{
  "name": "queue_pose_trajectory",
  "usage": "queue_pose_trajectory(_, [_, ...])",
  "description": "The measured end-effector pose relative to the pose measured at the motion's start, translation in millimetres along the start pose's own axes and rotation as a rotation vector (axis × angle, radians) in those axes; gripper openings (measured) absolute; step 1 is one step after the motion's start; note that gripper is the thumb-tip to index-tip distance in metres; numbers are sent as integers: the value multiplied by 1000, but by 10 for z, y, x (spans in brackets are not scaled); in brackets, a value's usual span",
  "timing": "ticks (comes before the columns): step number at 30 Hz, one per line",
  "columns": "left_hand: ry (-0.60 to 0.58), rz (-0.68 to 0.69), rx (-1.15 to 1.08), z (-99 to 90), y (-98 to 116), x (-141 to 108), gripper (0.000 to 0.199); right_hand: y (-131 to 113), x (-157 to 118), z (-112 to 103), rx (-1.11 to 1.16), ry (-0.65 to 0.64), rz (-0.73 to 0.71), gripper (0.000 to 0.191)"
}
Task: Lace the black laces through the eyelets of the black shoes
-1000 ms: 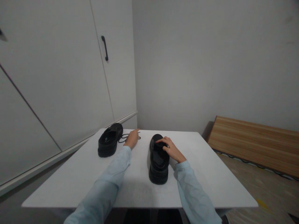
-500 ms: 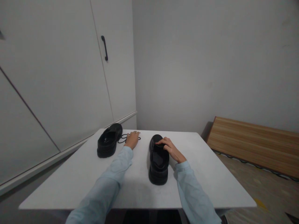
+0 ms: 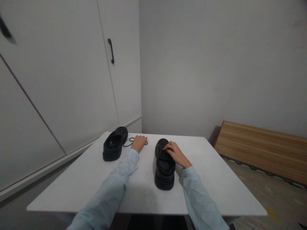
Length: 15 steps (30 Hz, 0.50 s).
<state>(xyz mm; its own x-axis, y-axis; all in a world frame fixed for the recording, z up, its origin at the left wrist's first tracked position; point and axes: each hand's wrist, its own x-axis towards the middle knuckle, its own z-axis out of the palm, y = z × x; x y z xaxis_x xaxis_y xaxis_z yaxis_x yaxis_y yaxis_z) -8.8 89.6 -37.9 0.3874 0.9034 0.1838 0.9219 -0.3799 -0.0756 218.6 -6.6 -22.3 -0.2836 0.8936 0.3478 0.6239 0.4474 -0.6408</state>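
A black shoe [image 3: 164, 182] stands on the white table in front of me, toe pointing away. My right hand [image 3: 177, 155] is at its opening from the right, fingers bent and pinched on the upper near the tongue; exactly which part they hold is hard to see. A thin black shoelace [image 3: 129, 142] lies loosely looped on the table to the left. My left hand [image 3: 139, 143] is closed over this lace, and its ends show on both sides of the fingers. A second black shoe [image 3: 112, 153] rests farther left, its toe also pointing away.
The white table [image 3: 216, 191] reaches to the grey wall at the back. White cabinet doors with a dark handle [image 3: 111, 51] run along the left. On the right, a wood-grain board [image 3: 259, 150] leans near the wall above the floor.
My right fingers have curled in from a more stretched position on the shoe's upper. My left hand has closed more over the lace. The view has shifted slightly.
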Motion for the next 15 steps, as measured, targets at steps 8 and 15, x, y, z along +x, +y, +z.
queue_pose_trajectory(8, [-43, 15, -17, -105, 90, 19, 26, -47, -22, 20, -112, 10, 9, 28])
queue_pose_trajectory(15, [-41, -63, -153, -242, 150, -21, 18, -109, -37, 48, -162, 26, 0, 45])
